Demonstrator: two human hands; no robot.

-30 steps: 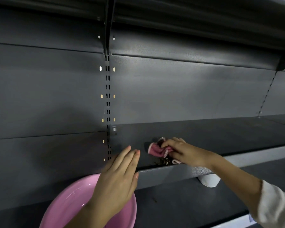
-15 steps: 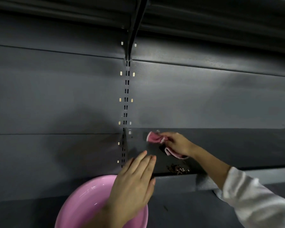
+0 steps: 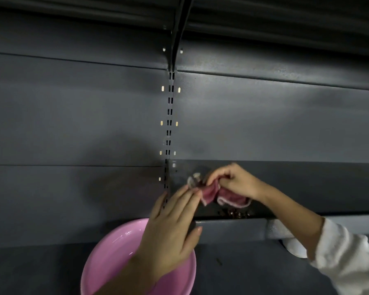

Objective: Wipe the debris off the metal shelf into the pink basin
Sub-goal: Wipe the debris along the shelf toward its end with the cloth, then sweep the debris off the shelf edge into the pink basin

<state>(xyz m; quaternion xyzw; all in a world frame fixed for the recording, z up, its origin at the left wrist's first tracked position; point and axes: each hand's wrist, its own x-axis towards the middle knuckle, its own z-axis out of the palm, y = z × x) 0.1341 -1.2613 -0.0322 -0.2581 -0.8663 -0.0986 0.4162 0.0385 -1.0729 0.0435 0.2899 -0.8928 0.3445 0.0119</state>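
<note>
Though the light is poor, the right hand (image 3: pixel 234 184) clearly pinches a pink cloth (image 3: pixel 224 196) in curled fingers, bunched, resting on the metal shelf (image 3: pixel 307 188) near its left end. The left hand (image 3: pixel 170 226) is flat with straight fingers, fingertips at the shelf's left corner just beside the cloth, gripping nothing. The debris (image 3: pixel 234 214), a small dark crumbly scatter, lies at the shelf's front lip right below the cloth. The pink basin (image 3: pixel 107 258) sits lower left, under the left hand, its rim below the shelf corner

Handling, as judged: cloth soft, limp, light, white-edged; best kept wadded in the fingers so a folded edge drags flat. Debris looks loose and dry, light enough to scatter or catch behind the raised lip; slow sweeps leftward toward the corner should suit. Basin looks like smooth plastic, light, likely to slide if knocked

Surface: dark grey painted metal, faintly textured, with a front lip. Room: tall shelving bay, grey back panels, slotted upright (image 3: pixel 169 128), another shelf overhead, dim lighting. A white rounded object (image 3: pixel 294 248) shows below the shelf; what it is I cannot tell
</note>
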